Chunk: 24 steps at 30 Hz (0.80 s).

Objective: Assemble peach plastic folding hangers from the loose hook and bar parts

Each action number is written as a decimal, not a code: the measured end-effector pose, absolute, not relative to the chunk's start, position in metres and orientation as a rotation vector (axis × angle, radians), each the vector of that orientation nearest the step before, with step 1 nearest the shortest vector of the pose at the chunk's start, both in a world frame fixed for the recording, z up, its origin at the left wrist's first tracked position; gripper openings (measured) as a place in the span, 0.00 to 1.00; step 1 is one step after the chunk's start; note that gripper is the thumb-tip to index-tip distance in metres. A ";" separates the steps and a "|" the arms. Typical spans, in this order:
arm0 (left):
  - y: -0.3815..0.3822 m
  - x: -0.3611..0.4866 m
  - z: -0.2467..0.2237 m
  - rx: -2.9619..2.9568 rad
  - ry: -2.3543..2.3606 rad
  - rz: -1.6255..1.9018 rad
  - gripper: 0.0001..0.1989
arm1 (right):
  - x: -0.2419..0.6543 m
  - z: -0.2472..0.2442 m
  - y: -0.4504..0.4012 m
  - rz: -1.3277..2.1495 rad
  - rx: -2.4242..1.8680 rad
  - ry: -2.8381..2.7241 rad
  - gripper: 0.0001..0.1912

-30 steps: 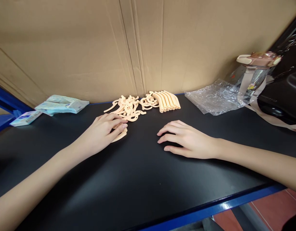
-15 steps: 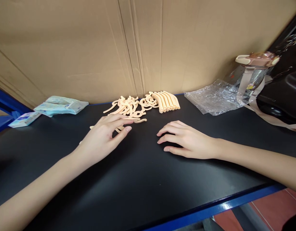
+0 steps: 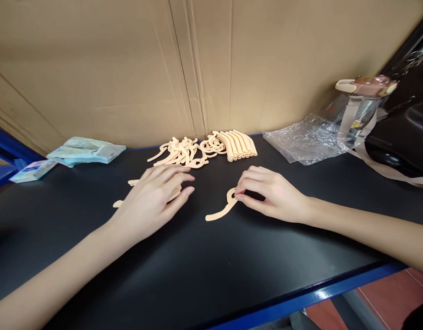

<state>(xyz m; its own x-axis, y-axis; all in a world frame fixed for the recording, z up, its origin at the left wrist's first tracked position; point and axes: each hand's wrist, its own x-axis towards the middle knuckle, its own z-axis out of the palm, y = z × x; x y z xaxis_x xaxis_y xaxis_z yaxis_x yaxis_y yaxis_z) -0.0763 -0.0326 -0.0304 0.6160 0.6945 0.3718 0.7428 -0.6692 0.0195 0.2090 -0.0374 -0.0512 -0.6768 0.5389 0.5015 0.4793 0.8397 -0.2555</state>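
My right hand (image 3: pixel 268 192) pinches a curved beige piece with a ring-shaped end (image 3: pixel 218 214), holding it by the ring over the black table. To the left, my left hand (image 3: pixel 156 197) is palm down with its fingers apart. It covers most of a few beige pieces (image 3: pixel 119 203) lying on the table; only their ends show around it. Behind the hands lies a loose pile of curved and hooked beige pieces (image 3: pixel 180 151). Beside that pile is a neat row of curved beige arms (image 3: pixel 239 145).
A crumpled clear plastic bag (image 3: pixel 300 140) lies at the back right, by a strapped drinking bottle (image 3: pixel 367 87) and a black bag (image 3: pixel 400 133). Blue-white soft packs (image 3: pixel 85 150) lie at the back left. Cardboard (image 3: pixel 129 68) stands along the table's back edge.
My right hand has closed on the curved beige piece, which earlier lay by my left fingertips and now is further right and nearer. My left hand has shifted slightly towards me.
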 end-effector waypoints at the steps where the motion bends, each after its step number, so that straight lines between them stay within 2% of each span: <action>1: -0.028 -0.080 -0.032 -2.650 -1.272 -0.496 0.20 | 0.209 -0.052 -0.037 0.141 -0.749 -2.444 0.08; 5: -0.015 -0.088 -0.036 -2.640 -1.490 -0.344 0.28 | 0.209 -0.052 -0.037 0.141 -0.772 -2.472 0.09; 11: -0.012 -0.090 -0.038 -2.672 -1.617 -0.355 0.32 | 0.208 -0.050 -0.038 0.145 -0.763 -2.503 0.09; 20: -0.018 -0.086 -0.035 -2.713 -1.725 -0.645 0.30 | 0.208 -0.052 -0.037 0.177 -0.767 -2.511 0.09; 24: -0.030 -0.078 -0.031 -2.737 -1.650 -0.794 0.25 | 0.208 -0.052 -0.037 0.148 -0.792 -2.492 0.09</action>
<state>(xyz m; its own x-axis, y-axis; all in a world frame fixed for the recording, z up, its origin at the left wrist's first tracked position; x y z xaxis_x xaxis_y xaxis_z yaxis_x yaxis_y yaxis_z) -0.0782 -0.0296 -0.0314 0.3850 0.8646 0.3229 0.7919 -0.4892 0.3655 0.2082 -0.0373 -0.0518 -0.6958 0.5652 0.4432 0.5086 0.8234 -0.2516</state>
